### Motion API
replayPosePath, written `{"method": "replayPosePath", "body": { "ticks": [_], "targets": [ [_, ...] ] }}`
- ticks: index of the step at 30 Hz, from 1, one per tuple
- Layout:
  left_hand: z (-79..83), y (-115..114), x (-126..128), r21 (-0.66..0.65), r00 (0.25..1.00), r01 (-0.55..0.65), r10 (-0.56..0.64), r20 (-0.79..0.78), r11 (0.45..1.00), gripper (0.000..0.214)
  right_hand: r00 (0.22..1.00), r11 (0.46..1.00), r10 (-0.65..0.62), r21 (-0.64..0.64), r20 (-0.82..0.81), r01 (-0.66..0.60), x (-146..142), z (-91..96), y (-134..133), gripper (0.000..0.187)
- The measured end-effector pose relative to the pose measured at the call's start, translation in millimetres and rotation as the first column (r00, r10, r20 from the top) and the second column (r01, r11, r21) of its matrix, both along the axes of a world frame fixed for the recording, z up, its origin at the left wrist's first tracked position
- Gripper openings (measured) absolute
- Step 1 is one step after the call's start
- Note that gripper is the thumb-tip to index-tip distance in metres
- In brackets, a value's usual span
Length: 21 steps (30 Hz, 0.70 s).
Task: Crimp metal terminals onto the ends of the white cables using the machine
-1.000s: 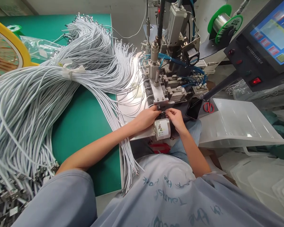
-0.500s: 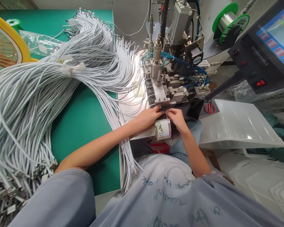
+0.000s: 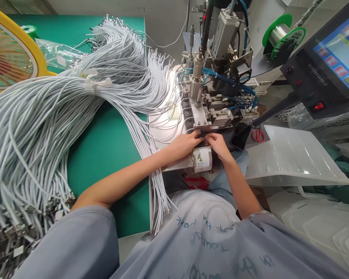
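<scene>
My left hand (image 3: pixel 186 142) reaches across the white machine bed, its fingers closed at the front of the metal soldering machine (image 3: pixel 201 118). Facing it, my right hand (image 3: pixel 218 144) pinches at the same spot; whatever small part lies between the fingertips is too small to make out. Just below both hands sits a silver cylinder with a white label (image 3: pixel 203 159). White cables (image 3: pixel 133 131) run from a tied bundle to the machine's left side, and a loose group of them hangs under my left forearm.
A green table (image 3: pixel 104 162) carries the cable bundles. On the right are a phone (image 3: pixel 240 135), red-handled scissors (image 3: pixel 258 135), a translucent plastic tray (image 3: pixel 296 159), a wire spool (image 3: pixel 283 37) and a control screen (image 3: pixel 341 54). A yellow-rimmed fan (image 3: pixel 40 58) stands far left.
The view has shifted slightly, so most things appear a little farther right. Both hands stay together at the machine's front, with only small finger movement.
</scene>
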State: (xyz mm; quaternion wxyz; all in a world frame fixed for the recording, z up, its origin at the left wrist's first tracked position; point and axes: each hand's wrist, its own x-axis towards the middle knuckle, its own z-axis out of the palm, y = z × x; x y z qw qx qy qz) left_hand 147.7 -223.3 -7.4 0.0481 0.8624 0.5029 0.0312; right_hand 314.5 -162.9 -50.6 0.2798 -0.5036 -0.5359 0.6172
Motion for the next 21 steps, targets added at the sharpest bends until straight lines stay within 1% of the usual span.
{"method": "replayPosePath", "body": {
  "ticks": [3, 6, 8, 10, 12, 13, 14, 16, 18, 19, 20, 21],
  "targets": [
    [11.3, -1, 1, -0.043, 0.998, -0.044, 0.042, -0.046, 0.998, 0.031, 0.997, 0.995, 0.08, 0.058, 0.012, -0.08, -1, -2.9, 0, 0.021],
    [22.1, -2, -1, -0.087, 0.986, -0.117, 0.105, -0.128, 0.989, 0.023, 0.99, 0.973, 0.122, 0.188, 0.067, -0.133, 1, -5.7, 1, 0.024],
    [26.3, -3, -2, -0.104, 0.978, -0.16, 0.144, -0.148, 0.982, 0.022, 0.984, 0.951, 0.061, 0.288, 0.168, -0.109, 4, -5.4, 0, 0.023],
    [27.8, -5, -2, -0.116, 0.975, -0.186, 0.168, -0.148, 0.976, 0.024, 0.964, 0.917, -0.069, 0.396, 0.257, -0.04, 8, -1.6, -5, 0.023],
    [27.5, -5, -3, -0.104, 0.968, -0.216, 0.198, -0.156, 0.971, 0.025, 0.943, 0.871, -0.192, 0.489, 0.272, 0.036, 12, 6.7, -17, 0.024],
    [26.9, -5, -2, -0.087, 0.961, -0.239, 0.223, -0.162, 0.967, 0.026, 0.942, 0.854, -0.219, 0.516, 0.255, 0.059, 14, 12.4, -27, 0.024],
    [26.0, -5, -2, -0.067, 0.953, -0.266, 0.252, -0.166, 0.962, 0.026, 0.948, 0.847, -0.218, 0.527, 0.231, 0.067, 14, 18.6, -38, 0.025],
    [23.9, -5, -2, -0.039, 0.938, -0.313, 0.302, -0.168, 0.949, 0.027, 0.971, 0.86, -0.161, 0.508, 0.178, 0.05, 12, 30.1, -63, 0.026],
    [22.3, -4, -1, -0.033, 0.931, -0.332, 0.322, -0.17, 0.943, 0.025, 0.99, 0.901, -0.03, 0.433, 0.14, -0.033, 4, 35.7, -89, 0.027],
    [22.0, -3, -1, -0.035, 0.931, -0.332, 0.321, -0.171, 0.943, 0.024, 0.989, 0.925, 0.07, 0.361, 0.132, -0.114, -1, 35.0, -101, 0.027],
    [21.9, -3, -1, -0.038, 0.933, -0.328, 0.317, -0.171, 0.944, 0.024, 0.976, 0.939, 0.179, 0.275, 0.125, -0.207, -7, 31.7, -112, 0.028],
    [22.1, -3, 0, -0.041, 0.935, -0.322, 0.311, -0.171, 0.946, 0.024, 0.952, 0.936, 0.285, 0.184, 0.11, -0.301, -13, 26.2, -120, 0.029]
  ]
}}
